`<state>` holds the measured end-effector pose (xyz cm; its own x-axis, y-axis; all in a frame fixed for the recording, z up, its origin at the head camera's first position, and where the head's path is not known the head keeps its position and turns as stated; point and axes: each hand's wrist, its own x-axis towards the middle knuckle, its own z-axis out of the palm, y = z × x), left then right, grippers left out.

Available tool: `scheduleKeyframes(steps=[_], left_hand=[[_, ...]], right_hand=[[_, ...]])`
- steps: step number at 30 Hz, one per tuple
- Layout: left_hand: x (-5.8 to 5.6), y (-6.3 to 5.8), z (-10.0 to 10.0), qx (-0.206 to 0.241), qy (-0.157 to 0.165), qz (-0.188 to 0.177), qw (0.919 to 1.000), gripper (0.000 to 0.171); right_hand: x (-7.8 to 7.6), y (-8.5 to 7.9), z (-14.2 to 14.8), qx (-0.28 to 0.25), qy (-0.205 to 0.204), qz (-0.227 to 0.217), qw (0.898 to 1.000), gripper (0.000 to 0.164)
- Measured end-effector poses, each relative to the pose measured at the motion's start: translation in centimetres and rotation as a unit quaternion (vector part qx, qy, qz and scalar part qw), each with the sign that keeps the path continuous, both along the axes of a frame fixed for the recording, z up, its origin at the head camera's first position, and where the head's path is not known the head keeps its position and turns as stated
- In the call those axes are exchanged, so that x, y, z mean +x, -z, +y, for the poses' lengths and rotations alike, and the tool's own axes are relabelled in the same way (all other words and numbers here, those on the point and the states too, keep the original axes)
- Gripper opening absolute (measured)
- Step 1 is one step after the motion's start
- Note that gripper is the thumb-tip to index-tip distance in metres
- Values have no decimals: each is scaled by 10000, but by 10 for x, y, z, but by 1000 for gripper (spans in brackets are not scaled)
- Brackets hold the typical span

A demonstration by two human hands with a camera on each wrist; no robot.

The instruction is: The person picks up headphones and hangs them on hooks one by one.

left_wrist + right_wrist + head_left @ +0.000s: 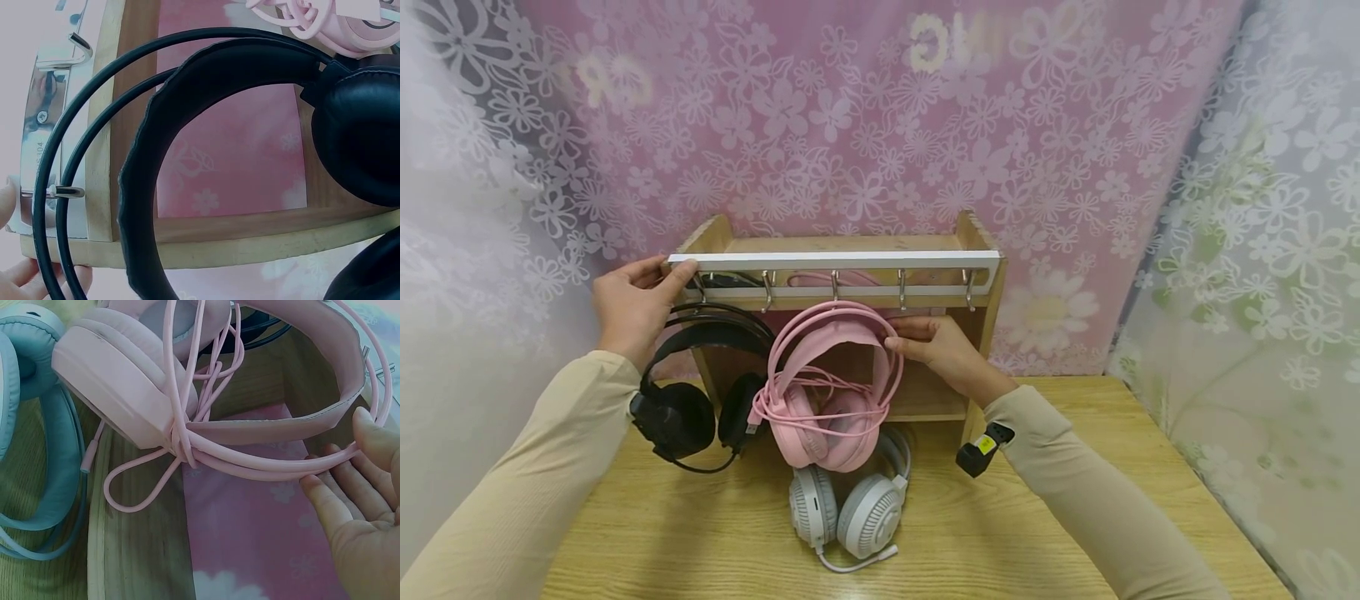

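My left hand (634, 308) grips the left end of a small wooden hook rack (850, 243), thumb on its white front rail and fingers round the corner. A black headset (683, 421) hangs by its twin headband tubes from the leftmost hook, just below that hand. With thumb and fingers, my right hand (951, 354) pinches the right side of the headband tubes of a pink headset (853, 437). The top of this band lies right at the middle hook (835, 283). Its pink cable (178, 375) is wound about the ear cups.
A white headset (872, 517) with a boom microphone lies on the wooden table (1000, 542), before the rack and below the pink one. More metal hooks (902, 287) line the rail to the right. Behind stands a pink flowered curtain (865, 125).
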<state>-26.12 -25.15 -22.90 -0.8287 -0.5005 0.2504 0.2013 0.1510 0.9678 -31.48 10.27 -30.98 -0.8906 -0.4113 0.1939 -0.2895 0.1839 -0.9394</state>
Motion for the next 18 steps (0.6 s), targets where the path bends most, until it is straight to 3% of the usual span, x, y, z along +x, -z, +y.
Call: scheduleKeyframes(steps=[18], left_hand=[[0, -1, 0, -71, -75, -96, 9999, 66]], right_hand=[[8, -2, 8, 253, 96, -48, 9996, 40]])
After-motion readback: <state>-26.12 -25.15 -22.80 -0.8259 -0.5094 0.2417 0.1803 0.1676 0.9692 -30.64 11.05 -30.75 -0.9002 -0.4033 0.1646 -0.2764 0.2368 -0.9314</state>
